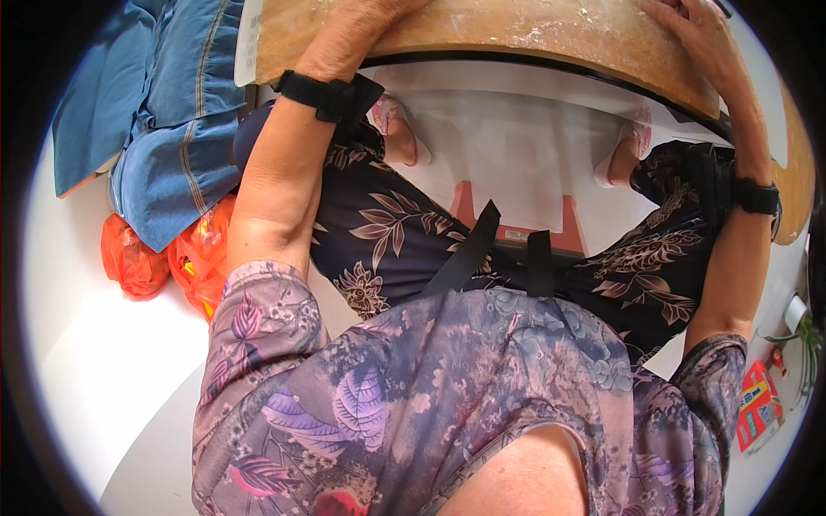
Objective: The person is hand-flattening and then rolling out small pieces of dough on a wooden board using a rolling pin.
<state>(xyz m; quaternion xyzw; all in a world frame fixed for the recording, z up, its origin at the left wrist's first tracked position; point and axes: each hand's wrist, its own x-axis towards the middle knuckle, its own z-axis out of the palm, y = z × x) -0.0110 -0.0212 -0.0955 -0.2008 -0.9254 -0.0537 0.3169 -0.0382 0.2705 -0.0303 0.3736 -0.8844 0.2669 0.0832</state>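
Observation:
A wooden board [464, 29] dusted with white powder lies across the top of the view. My left hand [390, 8] is over its near part, with the fingers cut off by the picture's top edge. At the board's right side is my right hand [694, 26], its thumb resting near the wood and its other fingers curled and partly out of view. Whether either hand holds anything cannot be seen. A black strap [316, 95] circles my left wrist, and another black band [755, 195] is on the right one.
Blue denim fabric [174, 129] hangs at the left, above orange plastic bags [135, 258]. Between my legs shows a pink stool [571, 226]. A red package with writing [761, 406] and a green plant [808, 348] stand at the far right.

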